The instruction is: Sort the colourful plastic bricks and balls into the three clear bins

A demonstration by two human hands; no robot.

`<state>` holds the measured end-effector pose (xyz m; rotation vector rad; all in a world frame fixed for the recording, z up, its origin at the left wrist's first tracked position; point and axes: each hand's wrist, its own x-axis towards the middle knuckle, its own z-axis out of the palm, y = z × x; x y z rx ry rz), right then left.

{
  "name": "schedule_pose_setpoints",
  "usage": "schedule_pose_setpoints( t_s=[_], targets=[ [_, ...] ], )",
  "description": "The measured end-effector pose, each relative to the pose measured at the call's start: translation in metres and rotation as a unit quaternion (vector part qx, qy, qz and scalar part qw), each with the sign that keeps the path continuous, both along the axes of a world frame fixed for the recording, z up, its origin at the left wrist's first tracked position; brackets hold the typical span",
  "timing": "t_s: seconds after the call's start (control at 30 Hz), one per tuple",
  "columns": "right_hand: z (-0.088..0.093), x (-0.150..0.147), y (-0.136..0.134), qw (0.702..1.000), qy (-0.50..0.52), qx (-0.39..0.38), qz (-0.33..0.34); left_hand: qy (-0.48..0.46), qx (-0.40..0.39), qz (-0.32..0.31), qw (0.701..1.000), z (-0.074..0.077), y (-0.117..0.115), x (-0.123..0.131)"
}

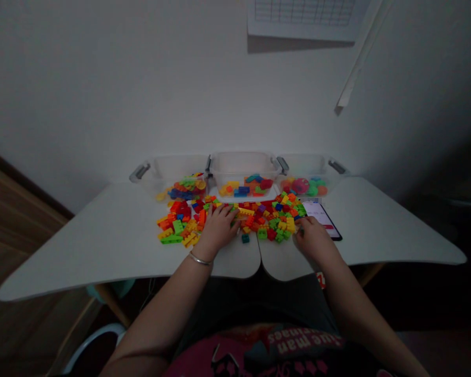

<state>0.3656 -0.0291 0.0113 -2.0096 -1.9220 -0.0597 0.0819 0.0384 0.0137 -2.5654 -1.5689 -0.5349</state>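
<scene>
A heap of small coloured plastic bricks (259,217) lies spread on the white table (118,235) in front of me. My left hand (220,225) rests palm down on the left part of the heap, its fingers stretched over the bricks. My right hand (312,235) sits at the heap's right edge beside a phone (324,217); its fingers curl inward, and whether they hold anything is hidden. A silver bangle (200,259) circles my left wrist.
Three clear plastic bins stand in a row against the wall: the left bin (168,175), the middle bin (243,173) and the right bin (310,173), each holding some coloured pieces. The table has a notch at its front middle (259,262).
</scene>
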Motion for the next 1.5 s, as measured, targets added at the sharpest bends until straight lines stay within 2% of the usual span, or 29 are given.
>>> schedule_pose_setpoints(
  t_s=[0.27,0.5,0.63,0.87,1.03,1.2,1.33,1.5],
  targets=[
    [-0.012,0.001,-0.004,0.997,-0.021,0.075,-0.024,-0.014,0.009,-0.008,1.000,-0.001,0.000,-0.001],
    [-0.016,0.001,-0.003,0.998,0.005,0.040,-0.042,-0.016,0.010,-0.008,1.000,-0.001,0.000,-0.001],
    [-0.016,-0.001,-0.001,0.997,0.033,0.067,-0.036,-0.015,-0.001,-0.005,1.000,0.001,-0.001,-0.001],
    [-0.017,-0.016,0.007,0.970,0.185,0.157,0.025,-0.022,0.002,-0.009,1.000,-0.001,0.001,-0.002],
    [-0.007,-0.045,0.020,0.941,0.257,0.189,0.114,-0.026,0.004,-0.016,1.000,-0.001,0.002,-0.001],
    [-0.001,-0.083,0.035,0.931,0.257,0.161,0.206,-0.023,0.020,-0.015,0.999,0.002,0.000,0.000],
    [-0.009,-0.099,0.040,0.928,0.266,0.148,0.215,-0.023,0.040,-0.041,0.998,0.006,-0.001,-0.001],
    [-0.017,-0.099,0.040,0.923,0.271,0.154,0.226,-0.032,0.088,-0.103,0.990,0.015,-0.004,-0.001]
  ],
)
